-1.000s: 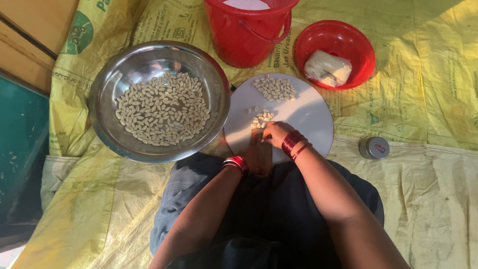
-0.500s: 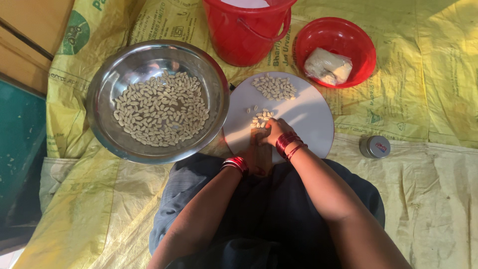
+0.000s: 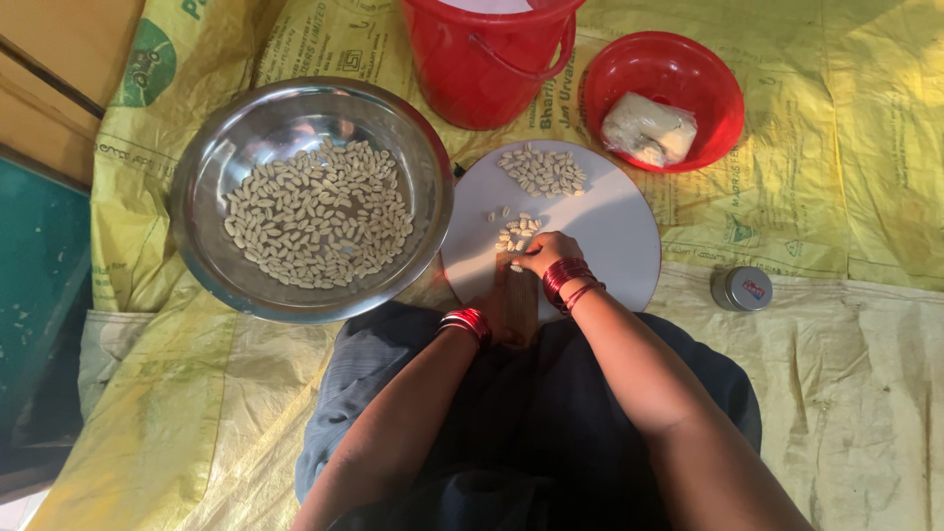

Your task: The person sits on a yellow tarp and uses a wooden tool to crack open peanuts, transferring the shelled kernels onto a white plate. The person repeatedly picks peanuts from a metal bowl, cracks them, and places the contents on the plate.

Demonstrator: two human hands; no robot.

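A round white board (image 3: 610,221) lies on the yellow sheet in front of my knees. On it are a far heap of small pale pieces (image 3: 543,170) and a smaller scatter of pale pieces (image 3: 515,235) near my fingers. My right hand (image 3: 547,252), with red bangles at the wrist, is curled over the near scatter with its fingertips pressed down on it. My left hand (image 3: 505,303), also with red bangles, rests at the board's near edge, just under the right hand. Its fingers are partly hidden.
A steel bowl (image 3: 206,172) holding many pale pieces sits left of the board. Behind it stand a red bucket (image 3: 482,69) and a red bowl (image 3: 678,69) with a whitish wrapped lump (image 3: 647,128). A small round tin (image 3: 742,288) lies on the right.
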